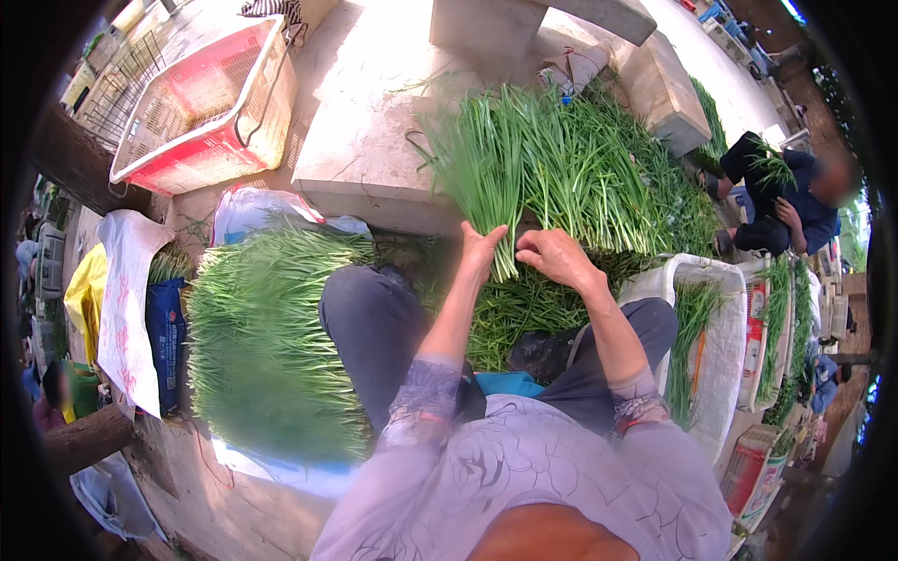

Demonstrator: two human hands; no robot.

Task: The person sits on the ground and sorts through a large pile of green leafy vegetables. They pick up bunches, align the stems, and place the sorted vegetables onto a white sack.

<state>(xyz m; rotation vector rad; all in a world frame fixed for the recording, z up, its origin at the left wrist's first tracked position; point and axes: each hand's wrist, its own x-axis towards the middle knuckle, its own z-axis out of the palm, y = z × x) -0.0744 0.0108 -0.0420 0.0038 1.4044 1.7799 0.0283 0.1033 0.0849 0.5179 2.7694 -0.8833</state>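
Observation:
My left hand (481, 249) is closed around the pale stem ends of a bunch of long green garlic chives (491, 175); the leaves fan out over the edge of a stone slab. Just to the right, my right hand (555, 256) is held near the stem ends with its fingers bent; whether it pinches a stalk cannot be told. Beyond both hands lies a spread pile of chives (589, 189), stems towards me. Loose green leaves (530, 308) cover the ground between my knees. A large, neatly stacked heap of chives (273, 336) lies on sheeting to my left.
A red and white plastic crate (203, 151) stands at the upper left beside the stone slab (365, 140). At my right knee is a white lined crate (722, 372) holding chives. A person (786, 196) sits at the right with greens in hand. Tree trunks stand at left.

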